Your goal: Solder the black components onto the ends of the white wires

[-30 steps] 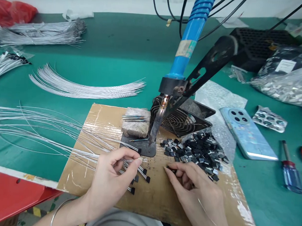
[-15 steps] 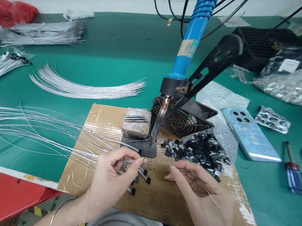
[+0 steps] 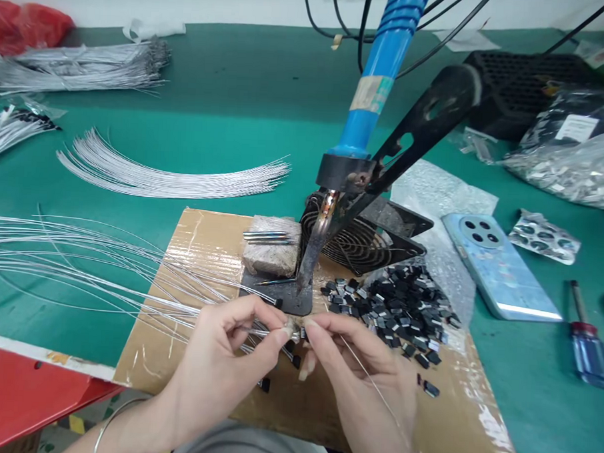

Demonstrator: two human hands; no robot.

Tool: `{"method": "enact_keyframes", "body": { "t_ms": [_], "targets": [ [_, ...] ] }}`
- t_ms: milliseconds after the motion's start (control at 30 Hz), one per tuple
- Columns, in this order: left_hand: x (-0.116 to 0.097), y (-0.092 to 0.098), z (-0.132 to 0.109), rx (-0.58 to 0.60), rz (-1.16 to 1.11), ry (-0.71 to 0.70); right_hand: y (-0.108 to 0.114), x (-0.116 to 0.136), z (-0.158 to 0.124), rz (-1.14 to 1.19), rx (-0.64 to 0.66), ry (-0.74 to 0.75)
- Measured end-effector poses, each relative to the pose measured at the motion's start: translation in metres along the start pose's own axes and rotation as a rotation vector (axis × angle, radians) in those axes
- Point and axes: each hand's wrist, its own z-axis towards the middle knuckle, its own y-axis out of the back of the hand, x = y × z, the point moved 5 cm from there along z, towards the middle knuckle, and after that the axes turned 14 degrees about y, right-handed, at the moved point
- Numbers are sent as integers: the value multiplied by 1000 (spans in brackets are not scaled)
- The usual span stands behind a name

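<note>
My left hand (image 3: 236, 350) is closed, thumb and forefinger pinching the end of a thin white wire whose tip is mostly hidden. Close against those fingertips, my right hand (image 3: 360, 369) pinches a small black connector (image 3: 304, 334); whether wire and connector touch I cannot tell. A strand of solder wire (image 3: 375, 388) also runs through the right hand. Just above both hands is the tip of a soldering iron (image 3: 327, 214), clamped point-down in a black stand arm (image 3: 421, 131). White wires (image 3: 173, 306) with black connectors on their ends lie under the left hand.
Loose black connectors (image 3: 403, 301) are heaped on the cardboard (image 3: 206, 242) to the right, before a black fan (image 3: 356, 245). A sponge block (image 3: 271, 255) bears several metal tips. Further right are a blue phone (image 3: 500, 265) and a screwdriver (image 3: 591, 353). A wire bundle (image 3: 174, 181) lies behind.
My right hand has moved left from beside the connector heap, bringing a black connector up to the left fingertips. A couple of connectors now lie apart, in front of the heap.
</note>
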Motion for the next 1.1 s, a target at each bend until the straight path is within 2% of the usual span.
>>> {"method": "enact_keyframes", "body": {
  "t_ms": [100, 667, 800, 1000, 1100],
  "targets": [
    [-2, 0, 0, 16, -29, 0, -1, -3, 0, -26, 33, 43],
    [-2, -2, 4, 45, -86, 45, 1, -3, -3, -63, 28, 80],
    [-2, -3, 5, 28, -71, 37, -1, 3, -6, -46, 56, 179],
    [-2, -2, 8, -10, -53, 18, 7, 7, -13, -190, -35, 38],
    [-3, -2, 9, -32, -47, 4, 13, 8, -12, -269, -29, 48]
  ]
}}
